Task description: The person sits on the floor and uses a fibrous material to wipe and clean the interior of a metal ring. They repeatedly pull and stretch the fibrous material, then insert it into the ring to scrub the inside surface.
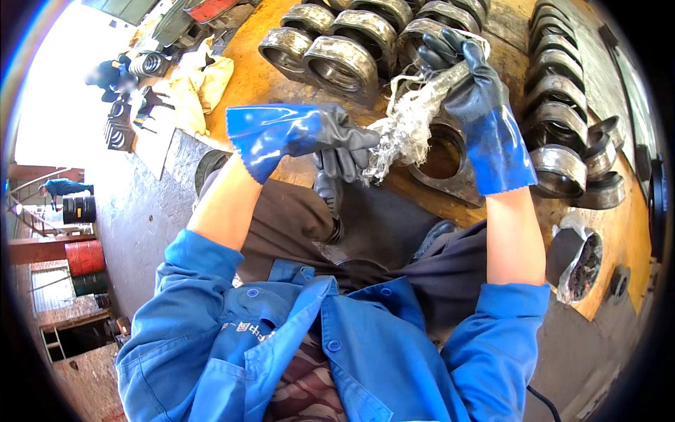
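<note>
A bundle of frayed white yarn [409,121] is stretched between my two gloved hands, above the near edge of the wooden bench. My left hand [337,143], in a blue and black rubber glove, is closed on the loose, stringy lower end. Higher up and to the right, my right hand [472,81] in a matching glove grips the tighter upper part, and a loose strand loops over its fingers. Just behind the bundle lies a flat metal part with a round opening [443,158], partly hidden by the yarn and my right glove.
Several greasy metal housings [342,65] stand in rows at the far side of the bench [264,88]. Another row of metal rings [557,98] runs along the right. A tin of dark grease [585,267] sits at lower right. People work at far left, near barrels [84,259].
</note>
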Motion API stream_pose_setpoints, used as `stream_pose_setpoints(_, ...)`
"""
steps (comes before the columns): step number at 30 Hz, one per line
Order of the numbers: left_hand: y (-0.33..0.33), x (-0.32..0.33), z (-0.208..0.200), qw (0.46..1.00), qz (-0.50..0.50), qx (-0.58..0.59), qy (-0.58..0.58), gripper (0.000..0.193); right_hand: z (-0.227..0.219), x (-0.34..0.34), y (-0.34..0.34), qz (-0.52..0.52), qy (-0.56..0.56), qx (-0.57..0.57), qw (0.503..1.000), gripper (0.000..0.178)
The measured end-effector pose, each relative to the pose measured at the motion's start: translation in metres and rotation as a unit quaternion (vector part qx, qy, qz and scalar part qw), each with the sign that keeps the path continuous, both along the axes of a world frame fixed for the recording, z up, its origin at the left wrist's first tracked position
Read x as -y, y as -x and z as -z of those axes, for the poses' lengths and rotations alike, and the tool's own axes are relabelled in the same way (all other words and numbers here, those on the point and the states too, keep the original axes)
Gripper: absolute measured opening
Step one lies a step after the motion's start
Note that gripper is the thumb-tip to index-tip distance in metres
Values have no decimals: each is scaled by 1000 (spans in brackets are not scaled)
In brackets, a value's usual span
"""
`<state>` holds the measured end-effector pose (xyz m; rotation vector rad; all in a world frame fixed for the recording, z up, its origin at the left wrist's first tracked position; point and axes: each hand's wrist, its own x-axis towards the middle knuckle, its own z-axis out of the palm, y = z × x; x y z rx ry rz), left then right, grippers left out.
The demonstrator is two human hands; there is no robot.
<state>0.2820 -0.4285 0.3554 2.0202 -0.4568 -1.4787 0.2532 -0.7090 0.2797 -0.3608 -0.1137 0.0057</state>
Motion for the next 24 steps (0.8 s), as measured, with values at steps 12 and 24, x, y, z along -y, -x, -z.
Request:
stream_pose_setpoints(12,46,77,117,957,-141,238,86,61,4,-47,9,181,53,-144,972,49)
stream_pose_setpoints(24,11,61,161,925,-179,333,42,36,19,-40,8,188,190,-100,958,66)
